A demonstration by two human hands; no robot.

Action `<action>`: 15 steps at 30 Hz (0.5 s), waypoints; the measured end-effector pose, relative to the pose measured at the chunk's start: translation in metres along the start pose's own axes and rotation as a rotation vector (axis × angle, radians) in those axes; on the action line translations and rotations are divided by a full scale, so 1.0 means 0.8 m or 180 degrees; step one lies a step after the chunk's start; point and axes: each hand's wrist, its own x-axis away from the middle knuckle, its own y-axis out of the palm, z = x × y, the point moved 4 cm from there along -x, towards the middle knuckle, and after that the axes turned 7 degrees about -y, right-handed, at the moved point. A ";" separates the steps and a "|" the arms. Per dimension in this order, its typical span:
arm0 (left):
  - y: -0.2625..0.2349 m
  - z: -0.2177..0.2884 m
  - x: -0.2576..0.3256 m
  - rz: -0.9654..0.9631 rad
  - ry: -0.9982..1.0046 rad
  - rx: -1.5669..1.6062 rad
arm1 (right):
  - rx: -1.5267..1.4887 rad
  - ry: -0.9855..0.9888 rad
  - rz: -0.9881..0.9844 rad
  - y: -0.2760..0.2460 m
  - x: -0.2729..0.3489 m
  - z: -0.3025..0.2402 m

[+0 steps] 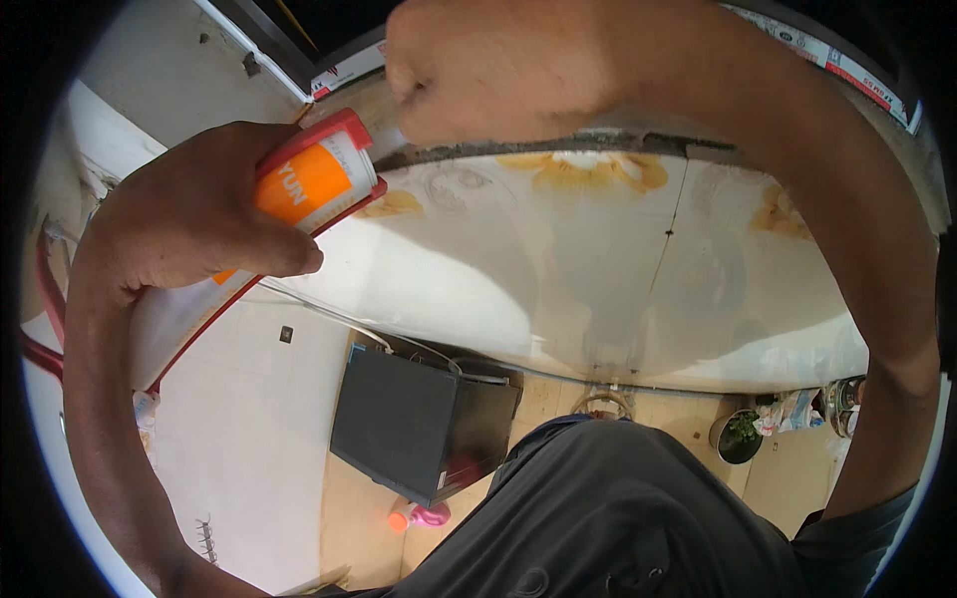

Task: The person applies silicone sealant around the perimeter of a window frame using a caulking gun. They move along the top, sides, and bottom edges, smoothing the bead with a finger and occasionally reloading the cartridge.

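My left hand point(189, 214) is wrapped around a red caulking gun point(349, 130) at the left. A white and orange sealant cartridge point(304, 184) lies in its cradle, and its front end points up and to the right. My right hand point(488, 75) is curled into a fist just beyond the cartridge's front, close to the dark window frame point(284, 50). Its fingertips are turned away, so anything in them is hidden. Below that fist runs a rough, dark gap point(478, 149) along the edge of a glossy tiled surface point(598, 269) with yellow flowers.
Far below on the floor stands a black box-shaped cabinet point(399, 419), with a pink bottle point(431, 515) beside it. A potted plant point(738, 437) and a plastic bag point(793, 411) are at the lower right. A white wall point(249, 429) borders the left.
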 end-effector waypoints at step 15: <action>0.001 0.003 0.011 -0.0251 -0.0111 0.0277 | 0.0722 0.0966 0.3776 0.117 -0.017 -0.095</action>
